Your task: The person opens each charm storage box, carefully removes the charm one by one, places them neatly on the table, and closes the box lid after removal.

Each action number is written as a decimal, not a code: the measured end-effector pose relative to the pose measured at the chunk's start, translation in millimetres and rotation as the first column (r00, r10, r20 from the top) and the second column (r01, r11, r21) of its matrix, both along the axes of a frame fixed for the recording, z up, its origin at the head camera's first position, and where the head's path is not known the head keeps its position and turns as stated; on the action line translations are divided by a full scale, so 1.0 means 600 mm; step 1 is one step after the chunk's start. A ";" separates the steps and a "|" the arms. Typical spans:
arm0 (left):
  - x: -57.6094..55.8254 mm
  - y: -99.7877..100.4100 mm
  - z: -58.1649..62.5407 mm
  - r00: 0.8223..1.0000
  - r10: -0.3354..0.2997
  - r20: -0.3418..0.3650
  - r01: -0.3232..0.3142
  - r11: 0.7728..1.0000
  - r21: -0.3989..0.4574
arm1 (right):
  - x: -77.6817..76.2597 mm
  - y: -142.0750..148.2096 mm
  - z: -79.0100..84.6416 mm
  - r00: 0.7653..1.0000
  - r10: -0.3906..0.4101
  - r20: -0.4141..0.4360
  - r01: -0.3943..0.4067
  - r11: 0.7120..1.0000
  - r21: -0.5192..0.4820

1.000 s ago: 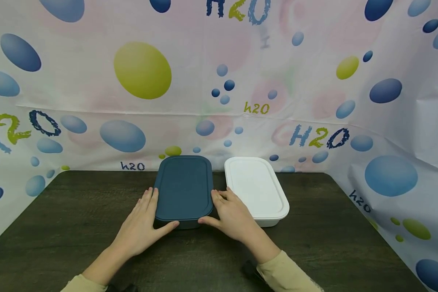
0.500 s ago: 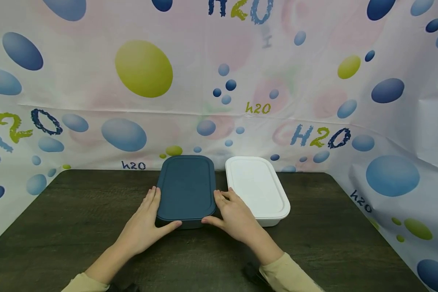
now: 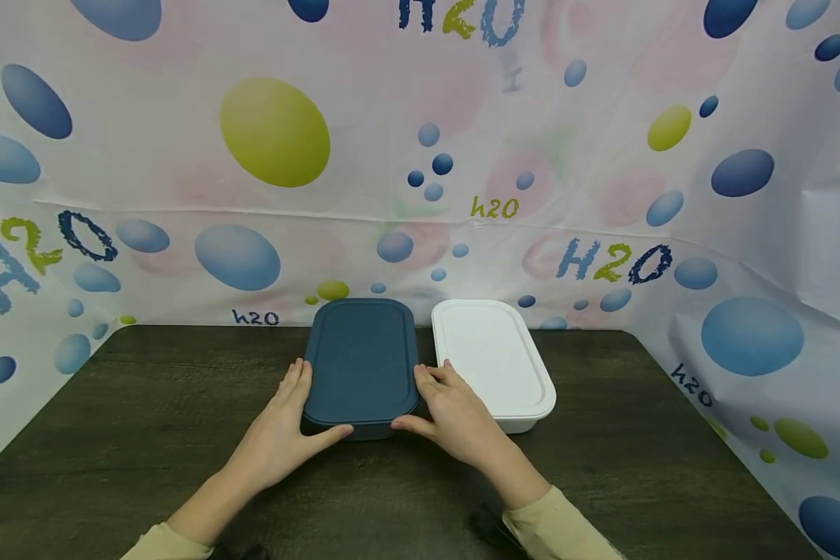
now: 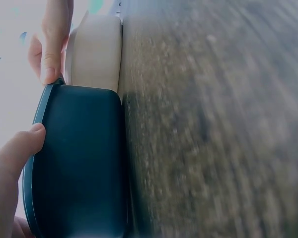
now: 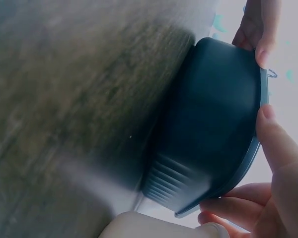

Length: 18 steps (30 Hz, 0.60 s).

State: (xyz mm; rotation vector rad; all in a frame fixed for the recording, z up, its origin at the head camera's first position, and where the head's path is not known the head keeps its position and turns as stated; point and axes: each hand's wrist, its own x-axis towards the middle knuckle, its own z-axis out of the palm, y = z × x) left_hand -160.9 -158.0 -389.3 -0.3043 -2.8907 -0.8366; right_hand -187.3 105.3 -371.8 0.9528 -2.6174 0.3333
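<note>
A dark blue lidded food container (image 3: 361,362) stands on the dark wooden table, its long side pointing away from me. My left hand (image 3: 273,435) holds its near left corner, thumb on the front rim and fingers along the left side. At the near right corner my right hand (image 3: 458,412) grips it, thumb at the front. In the right wrist view the fingers (image 5: 243,204) of that hand reach under the lid's rim. A white lidded food container (image 3: 493,358) stands just right of the blue one, with a narrow gap between them. Both lids are on.
The dark wooden table (image 3: 182,404) ends at a back edge close behind both containers. A white backdrop (image 3: 364,101) printed with blue and green dots and "H2O" lettering hangs behind and around it.
Both hands have moved the blue container slightly to the right, and the gap to the white container has narrowed. The white container has stayed in place.
</note>
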 end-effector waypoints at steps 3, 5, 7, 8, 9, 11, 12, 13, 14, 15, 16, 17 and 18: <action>0.000 0.001 0.000 1.000 -0.001 0.001 0.001 1.000 0.004 | 0.002 0.001 0.001 1.000 -0.004 0.016 0.004 1.000 0.000; 0.000 0.002 0.000 1.000 -0.002 0.000 0.002 1.000 0.007 | 0.003 0.003 0.003 1.000 -0.002 0.028 0.002 1.000 -0.006; 0.000 0.003 0.001 1.000 -0.002 0.001 0.002 1.000 0.008 | 0.004 0.004 0.004 0.999 0.005 0.031 -0.005 1.000 -0.012; 0.000 0.003 0.001 1.000 -0.003 0.001 0.003 1.000 0.009 | 0.004 0.004 0.005 0.999 0.011 0.032 -0.010 1.000 -0.016; 0.000 0.004 0.002 1.000 -0.003 0.003 0.003 1.000 0.010 | 0.004 0.005 0.006 0.999 0.013 0.033 -0.012 1.000 -0.018; 0.001 0.004 0.003 1.000 -0.003 0.007 0.003 1.000 0.012 | 0.005 0.006 0.007 0.999 0.013 0.038 -0.012 1.000 -0.017; 0.001 0.004 0.004 1.000 -0.003 0.010 0.002 1.000 0.014 | 0.005 0.006 0.007 0.999 0.009 0.044 -0.008 1.000 -0.018; 0.001 0.005 0.005 1.000 -0.002 0.011 0.002 1.000 0.016 | 0.005 0.006 0.008 0.999 0.007 0.052 -0.006 1.000 -0.022; 0.001 0.005 0.007 1.000 -0.002 0.010 0.002 1.000 0.021 | 0.005 0.007 0.008 0.998 0.005 0.058 -0.004 1.000 -0.026; 0.001 0.005 0.009 1.000 -0.002 0.009 0.002 1.000 0.027 | 0.005 0.007 0.009 0.998 0.003 0.066 -0.001 1.000 -0.031; 0.001 0.005 0.010 1.000 -0.002 0.007 0.001 0.999 0.034 | 0.005 0.007 0.010 0.997 0.003 0.071 0.000 0.999 -0.039; 0.001 0.006 0.012 1.000 -0.001 0.001 0.001 0.999 0.040 | 0.006 0.007 0.011 0.997 0.002 0.074 0.001 0.999 -0.046; 0.002 0.006 0.014 1.000 -0.001 -0.004 0.001 0.999 0.044 | 0.006 0.007 0.012 0.997 0.005 0.072 -0.001 0.999 -0.053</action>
